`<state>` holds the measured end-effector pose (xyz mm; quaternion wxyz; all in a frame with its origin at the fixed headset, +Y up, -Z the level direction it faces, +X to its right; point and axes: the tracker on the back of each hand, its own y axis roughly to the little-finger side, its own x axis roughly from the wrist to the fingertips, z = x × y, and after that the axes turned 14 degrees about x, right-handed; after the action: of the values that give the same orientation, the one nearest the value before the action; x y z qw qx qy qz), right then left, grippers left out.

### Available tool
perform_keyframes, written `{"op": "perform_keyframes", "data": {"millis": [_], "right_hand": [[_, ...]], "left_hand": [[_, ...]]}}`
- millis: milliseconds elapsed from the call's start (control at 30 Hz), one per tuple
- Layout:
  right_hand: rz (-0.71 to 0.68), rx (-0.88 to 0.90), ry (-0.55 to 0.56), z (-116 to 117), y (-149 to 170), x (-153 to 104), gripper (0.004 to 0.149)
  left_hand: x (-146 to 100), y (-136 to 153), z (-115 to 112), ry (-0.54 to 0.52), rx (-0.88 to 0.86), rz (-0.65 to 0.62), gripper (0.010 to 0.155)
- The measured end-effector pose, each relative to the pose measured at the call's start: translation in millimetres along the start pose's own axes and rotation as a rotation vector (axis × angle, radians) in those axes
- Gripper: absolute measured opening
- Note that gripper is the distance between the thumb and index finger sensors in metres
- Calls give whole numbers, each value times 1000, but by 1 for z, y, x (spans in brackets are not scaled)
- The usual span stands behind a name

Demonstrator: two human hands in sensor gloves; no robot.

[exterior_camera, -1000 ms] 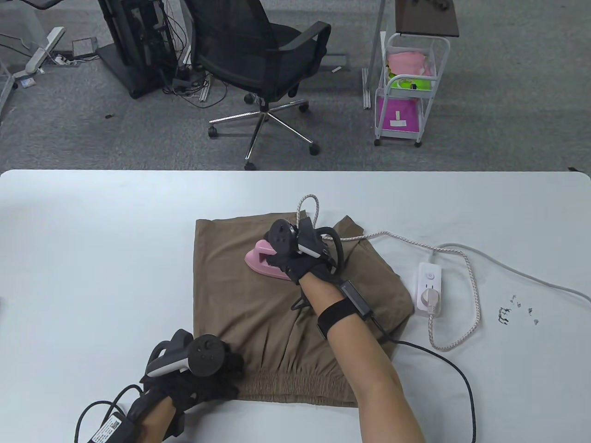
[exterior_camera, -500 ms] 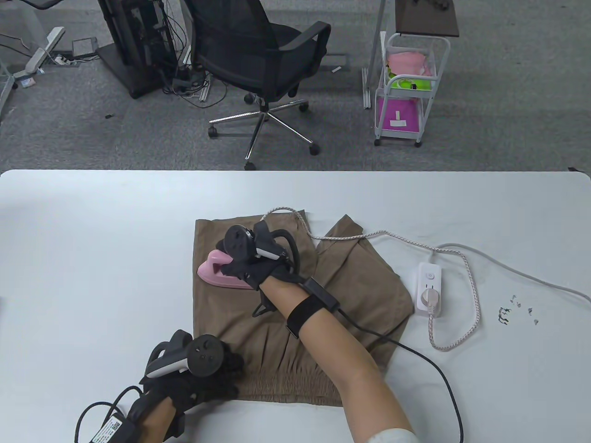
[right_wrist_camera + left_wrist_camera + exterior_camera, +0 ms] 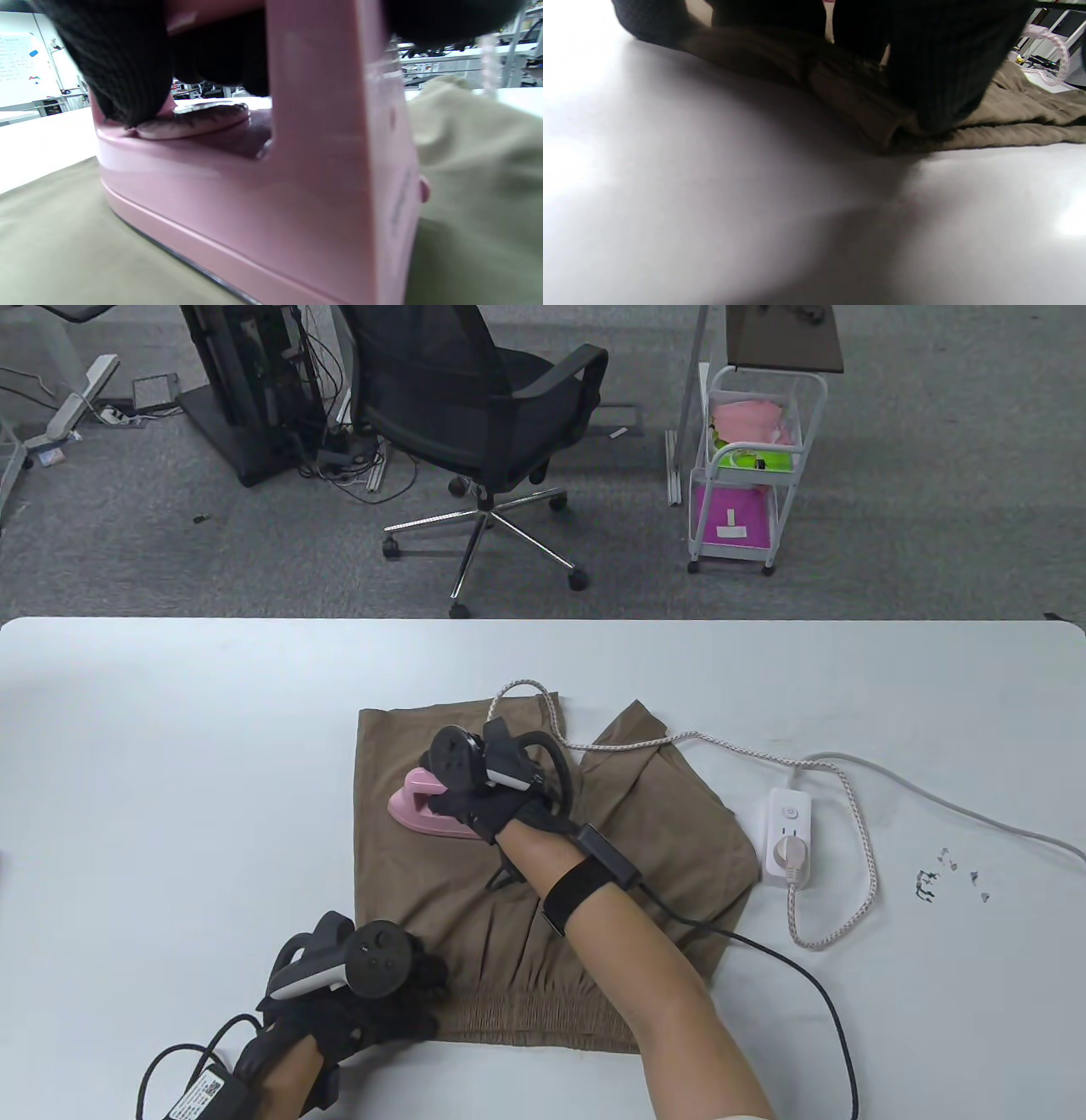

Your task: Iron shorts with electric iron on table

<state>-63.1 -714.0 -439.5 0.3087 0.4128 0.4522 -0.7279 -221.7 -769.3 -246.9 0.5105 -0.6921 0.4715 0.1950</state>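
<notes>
You ironed the brown shorts (image 3: pixel 475 891).
Your right hand (image 3: pixel 484 802) gripped the pink iron (image 3: pixel 416 808); your left hand (image 3: pixel 373 1010) pinched the near-left waistband (image 3: pixel 857 101).

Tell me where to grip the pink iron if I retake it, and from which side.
Grip the iron by its arched handle, coming from above and behind its back end, as the right hand does now. The handle leaves an open gap above the base for fingers to wrap through, and its flat bottom lies on the shorts.
</notes>
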Motion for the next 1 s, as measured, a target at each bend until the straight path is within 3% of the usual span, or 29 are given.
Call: {"op": "perform_keyframes", "data": {"millis": [233, 433, 667, 1000], "right_hand": [[73, 3, 30, -18, 46, -25, 56], [82, -8, 54, -23, 60, -37, 56], [73, -15, 43, -18, 44, -30, 56], [-2, -4, 0, 4, -7, -5, 56]], "left_hand": [[0, 0, 0, 1, 3, 0, 69], [0, 0, 0, 0, 1, -2, 69], [0, 0, 0, 0, 6, 1, 69], [0, -1, 0, -3, 8, -3, 69]]}}
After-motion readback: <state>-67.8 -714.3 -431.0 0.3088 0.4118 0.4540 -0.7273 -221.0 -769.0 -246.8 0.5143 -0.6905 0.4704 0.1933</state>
